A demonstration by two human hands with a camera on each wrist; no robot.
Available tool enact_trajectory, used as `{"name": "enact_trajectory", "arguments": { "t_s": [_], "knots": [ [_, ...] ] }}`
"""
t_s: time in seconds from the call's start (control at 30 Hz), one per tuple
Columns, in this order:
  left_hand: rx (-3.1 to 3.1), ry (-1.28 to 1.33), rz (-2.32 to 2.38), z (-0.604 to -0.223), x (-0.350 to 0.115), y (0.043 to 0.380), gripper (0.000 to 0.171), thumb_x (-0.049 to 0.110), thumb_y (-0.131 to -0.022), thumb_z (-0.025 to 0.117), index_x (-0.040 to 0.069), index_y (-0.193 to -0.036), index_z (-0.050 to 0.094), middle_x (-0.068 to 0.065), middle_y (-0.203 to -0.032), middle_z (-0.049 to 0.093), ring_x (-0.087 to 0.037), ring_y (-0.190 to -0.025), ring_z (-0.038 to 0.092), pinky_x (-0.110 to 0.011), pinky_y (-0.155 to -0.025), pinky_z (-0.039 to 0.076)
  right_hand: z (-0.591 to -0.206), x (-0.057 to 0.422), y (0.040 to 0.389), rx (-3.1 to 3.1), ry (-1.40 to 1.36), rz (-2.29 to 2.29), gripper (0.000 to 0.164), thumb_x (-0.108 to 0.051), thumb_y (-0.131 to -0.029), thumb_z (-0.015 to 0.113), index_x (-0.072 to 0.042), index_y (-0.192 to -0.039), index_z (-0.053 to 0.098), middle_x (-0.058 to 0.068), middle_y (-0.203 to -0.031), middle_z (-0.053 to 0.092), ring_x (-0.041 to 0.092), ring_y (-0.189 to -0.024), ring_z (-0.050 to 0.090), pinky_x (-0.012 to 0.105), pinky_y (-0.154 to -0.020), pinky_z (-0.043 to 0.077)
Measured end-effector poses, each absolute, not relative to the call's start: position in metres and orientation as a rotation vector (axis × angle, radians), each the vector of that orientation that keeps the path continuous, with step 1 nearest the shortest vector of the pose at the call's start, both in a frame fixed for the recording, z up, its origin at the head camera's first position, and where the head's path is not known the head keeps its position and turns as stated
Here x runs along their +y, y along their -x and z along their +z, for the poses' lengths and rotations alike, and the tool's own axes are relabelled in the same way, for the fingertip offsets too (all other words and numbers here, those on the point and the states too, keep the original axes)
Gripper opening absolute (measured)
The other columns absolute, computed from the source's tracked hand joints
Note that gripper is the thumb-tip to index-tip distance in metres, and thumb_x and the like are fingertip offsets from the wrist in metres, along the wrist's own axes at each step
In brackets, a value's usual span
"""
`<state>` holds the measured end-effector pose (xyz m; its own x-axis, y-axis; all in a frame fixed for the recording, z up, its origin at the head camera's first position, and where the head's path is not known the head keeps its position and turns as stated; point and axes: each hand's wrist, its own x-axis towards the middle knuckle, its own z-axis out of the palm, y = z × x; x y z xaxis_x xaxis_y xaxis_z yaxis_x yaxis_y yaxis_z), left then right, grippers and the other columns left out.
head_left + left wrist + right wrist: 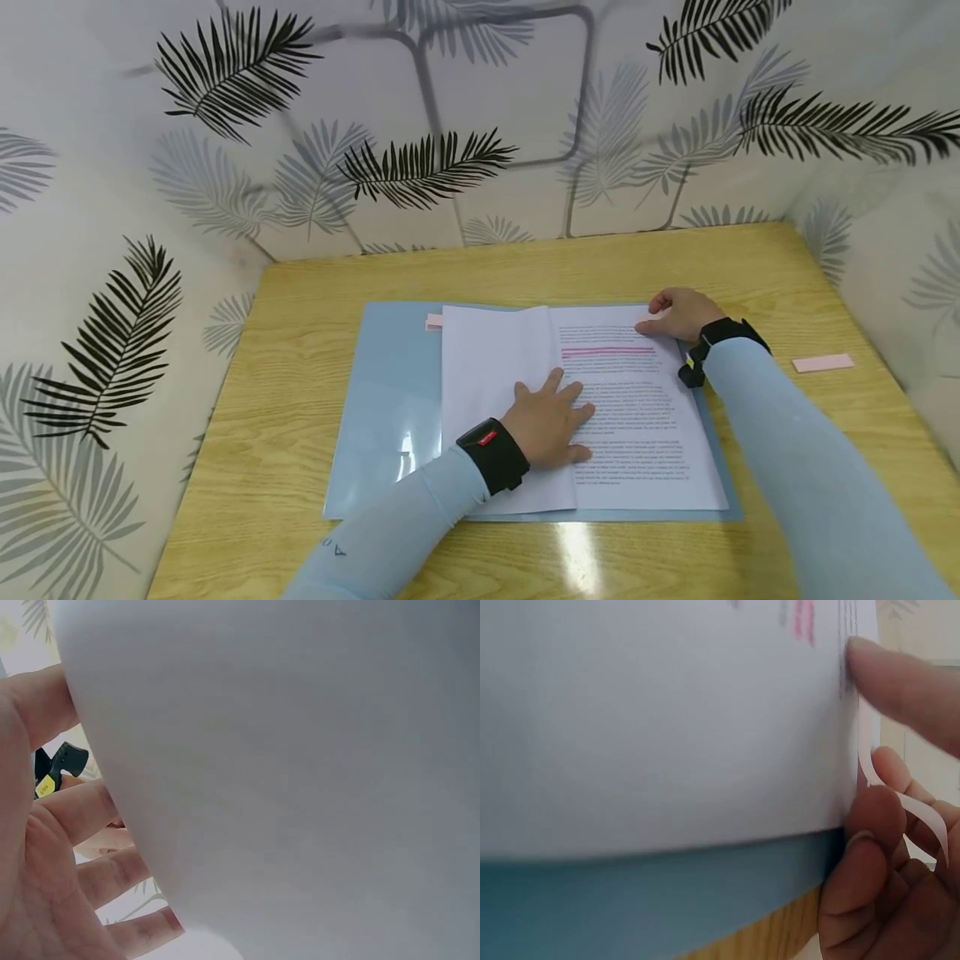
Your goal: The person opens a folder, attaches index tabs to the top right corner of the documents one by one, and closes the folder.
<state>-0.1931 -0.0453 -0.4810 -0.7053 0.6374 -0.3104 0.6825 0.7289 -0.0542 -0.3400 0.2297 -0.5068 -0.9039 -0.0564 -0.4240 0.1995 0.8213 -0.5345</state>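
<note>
A stapled-looking set of printed sheets (630, 467) lies open on a blue folder (386, 392). Pink highlighted lines (607, 350) run across the top of the right page. My left hand (551, 421) rests with spread fingers over the inner fold, flattening the turned page (491, 367). At the upper right corner of the right page is my right hand (682, 312). In the right wrist view its thumb (900, 686) presses on the page, and curled fingers hold a thin pale pink sticky tab (926, 814) at the paper's edge.
A pale pink pad of sticky strips (822, 363) lies on the wooden table (262, 433) to the right. Another pink tab (434, 322) sticks out beyond the turned page's upper left edge. Leaf-patterned cloth (510, 100) hangs behind and at the sides.
</note>
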Motion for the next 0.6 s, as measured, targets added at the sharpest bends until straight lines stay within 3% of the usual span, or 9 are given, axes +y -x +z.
{"name": "enact_trajectory", "arguments": {
  "t_s": [0.23,0.43,0.53,0.6],
  "knots": [
    [2.665,-1.042,-0.228,-0.482,-0.045,0.191,0.068,0.067,-0.087,0.051,0.035,-0.145,0.042,0.0,-0.152,0.036,-0.031,-0.141,0.024,-0.063,-0.09,0.042,-0.511,0.234,0.342,2.528,-0.085,-0.903,0.048,-0.039,-0.085,0.073,-0.004,-0.114,0.055,0.018,-0.105,0.055,0.032,-0.089,0.05,0.037,-0.068,0.038],
    [2.679,-1.053,-0.18,-0.483,-0.046,0.192,0.068,0.066,-0.086,0.053,0.033,-0.145,0.044,-0.001,-0.151,0.037,-0.032,-0.141,0.024,-0.064,-0.089,0.042,-0.515,0.242,0.344,2.477,-0.037,-0.998,0.033,-0.02,-0.092,0.063,-0.004,-0.12,0.053,0.018,-0.112,0.05,0.034,-0.098,0.046,0.04,-0.079,0.037],
    [2.676,-1.046,-0.177,-0.483,-0.047,0.192,0.068,0.066,-0.086,0.053,0.034,-0.145,0.044,-0.001,-0.151,0.037,-0.032,-0.141,0.023,-0.064,-0.09,0.041,-0.513,0.242,0.343,2.463,-0.049,-1.019,0.037,-0.024,-0.092,0.063,-0.005,-0.122,0.052,0.018,-0.113,0.049,0.034,-0.101,0.045,0.04,-0.08,0.036],
    [2.672,-1.039,-0.178,-0.482,-0.047,0.193,0.067,0.066,-0.086,0.053,0.034,-0.145,0.043,0.0,-0.152,0.036,-0.032,-0.142,0.023,-0.064,-0.091,0.041,-0.514,0.241,0.343,2.483,-0.083,-0.998,0.044,-0.038,-0.09,0.065,-0.006,-0.119,0.053,0.017,-0.112,0.05,0.033,-0.099,0.045,0.039,-0.076,0.037]
  ]
}}
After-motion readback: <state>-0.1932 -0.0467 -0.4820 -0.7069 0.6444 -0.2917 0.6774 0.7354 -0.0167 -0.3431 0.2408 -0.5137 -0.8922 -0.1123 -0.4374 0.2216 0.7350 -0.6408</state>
